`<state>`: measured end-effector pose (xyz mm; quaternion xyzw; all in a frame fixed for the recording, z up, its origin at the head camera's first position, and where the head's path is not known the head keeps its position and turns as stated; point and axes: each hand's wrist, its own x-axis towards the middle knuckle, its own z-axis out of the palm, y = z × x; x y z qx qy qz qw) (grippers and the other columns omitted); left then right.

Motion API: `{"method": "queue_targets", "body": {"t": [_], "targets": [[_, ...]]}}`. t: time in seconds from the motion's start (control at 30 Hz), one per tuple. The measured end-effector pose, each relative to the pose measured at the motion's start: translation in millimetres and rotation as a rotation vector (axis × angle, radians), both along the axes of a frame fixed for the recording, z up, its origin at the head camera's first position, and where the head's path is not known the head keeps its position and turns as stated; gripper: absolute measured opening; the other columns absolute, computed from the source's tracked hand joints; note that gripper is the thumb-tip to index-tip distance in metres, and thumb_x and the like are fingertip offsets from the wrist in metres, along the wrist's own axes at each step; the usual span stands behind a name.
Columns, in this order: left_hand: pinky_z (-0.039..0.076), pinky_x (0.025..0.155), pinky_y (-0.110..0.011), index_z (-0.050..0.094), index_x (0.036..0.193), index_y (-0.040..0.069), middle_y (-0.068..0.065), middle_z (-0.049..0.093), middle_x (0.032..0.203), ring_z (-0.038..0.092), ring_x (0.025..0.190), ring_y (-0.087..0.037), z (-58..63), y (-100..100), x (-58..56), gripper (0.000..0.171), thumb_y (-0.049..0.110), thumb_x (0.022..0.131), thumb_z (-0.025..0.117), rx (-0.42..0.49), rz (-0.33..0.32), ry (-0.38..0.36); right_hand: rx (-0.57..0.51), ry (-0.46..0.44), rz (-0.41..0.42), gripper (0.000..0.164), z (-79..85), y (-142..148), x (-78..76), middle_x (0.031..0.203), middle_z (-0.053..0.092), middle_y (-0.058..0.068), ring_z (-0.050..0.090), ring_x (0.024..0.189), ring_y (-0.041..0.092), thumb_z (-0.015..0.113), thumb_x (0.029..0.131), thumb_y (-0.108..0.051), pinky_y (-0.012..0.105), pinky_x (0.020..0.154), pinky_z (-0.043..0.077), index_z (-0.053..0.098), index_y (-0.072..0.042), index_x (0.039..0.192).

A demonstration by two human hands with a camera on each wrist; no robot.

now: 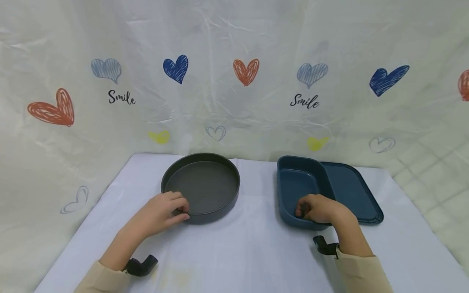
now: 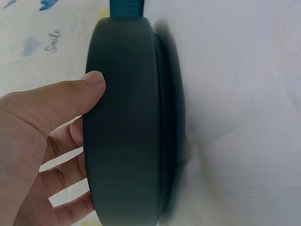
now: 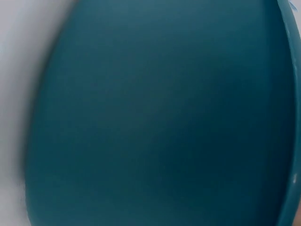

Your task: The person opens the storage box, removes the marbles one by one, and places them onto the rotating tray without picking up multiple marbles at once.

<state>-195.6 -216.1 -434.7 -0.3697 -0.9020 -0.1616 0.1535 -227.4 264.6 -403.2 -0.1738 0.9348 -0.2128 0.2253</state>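
Note:
A round dark grey baking pan (image 1: 205, 183) sits at the centre left of the table. My left hand (image 1: 166, 211) is at its near left rim. In the left wrist view the thumb (image 2: 95, 84) lies on the outer wall, while the other fingers reach over the rim to the inside. Right of it stands a deep blue rectangular container (image 1: 296, 179) with rounded corners. My right hand (image 1: 320, 208) reaches over its near wall, fingers curled down inside; I cannot tell whether they hold anything. The right wrist view is mostly filled by the container's outer wall (image 3: 141, 113).
A flat blue lid (image 1: 351, 191) with a raised edge lies right beside the container, partly overlapped by it. White cloth (image 1: 253, 244) covers the table. Behind hangs a pale sheet (image 1: 220, 32) printed with hearts. A black wrist mount (image 1: 142, 266) sticks out below my left wrist.

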Motion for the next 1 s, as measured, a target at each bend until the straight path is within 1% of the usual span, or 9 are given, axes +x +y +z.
{"method": "queue_targets", "body": {"t": [0.37,0.5,0.6,0.73,0.87,1.0], "targets": [[0.046,0.065,-0.022,0.064,0.088,0.028,0.017,0.056,0.087,0.055,0.071,-0.009,2.7,0.3,-0.4,0.019,0.029,0.083,0.082,0.001,-0.007,0.008,-0.026,-0.01,0.013,0.017,-2.3,-3.5,-2.2,0.078,0.059,0.0,0.052,0.072,0.017,0.066,0.085,0.002,0.034,0.065,0.044,0.065,-0.015,0.086],[0.046,0.064,-0.022,0.064,0.088,0.027,0.017,0.056,0.087,0.055,0.07,-0.009,3.0,0.2,0.5,0.019,0.029,0.083,0.082,0.003,-0.003,0.002,-0.023,0.001,0.022,0.014,-2.4,-5.0,-3.3,0.076,0.058,-0.001,0.051,0.071,0.017,0.067,0.087,-0.002,0.034,0.064,0.043,0.064,-0.015,0.085],[0.046,0.064,-0.022,0.064,0.088,0.028,0.017,0.056,0.086,0.055,0.07,-0.009,2.1,-0.2,0.9,0.019,0.029,0.083,0.082,0.004,0.0,0.0,-0.012,0.035,0.022,0.01,-2.7,-5.2,-4.3,0.076,0.057,-0.002,0.051,0.07,0.015,0.068,0.091,-0.008,0.033,0.064,0.043,0.065,-0.016,0.084],[0.046,0.064,-0.023,0.064,0.088,0.028,0.016,0.056,0.086,0.055,0.071,-0.009,0.3,-1.1,0.6,0.02,0.029,0.083,0.082,0.007,-0.001,0.01,-0.023,0.136,0.019,0.008,-3.4,-5.5,-6.9,0.077,0.059,-0.004,0.052,0.071,0.014,0.068,0.093,-0.015,0.033,0.065,0.043,0.066,-0.016,0.085],[0.045,0.065,-0.023,0.063,0.088,0.028,0.016,0.056,0.086,0.054,0.071,-0.008,-0.9,-1.4,0.0,0.02,0.03,0.083,0.082,0.005,-0.006,0.02,-0.052,0.276,-0.026,0.001,-4.4,-5.6,-10.8,0.083,0.064,-0.005,0.056,0.075,0.012,0.067,0.092,-0.015,0.033,0.067,0.047,0.068,-0.015,0.092],[0.045,0.065,-0.023,0.063,0.088,0.028,0.017,0.056,0.086,0.051,0.071,-0.005,-1.4,-1.1,-0.2,0.02,0.03,0.083,0.083,0.004,-0.007,0.029,-0.127,0.415,-0.118,0.011,-5.9,-4.4,-12.9,0.092,0.069,-0.003,0.062,0.08,0.013,0.064,0.094,-0.015,0.035,0.07,0.05,0.071,-0.014,0.103]]}}
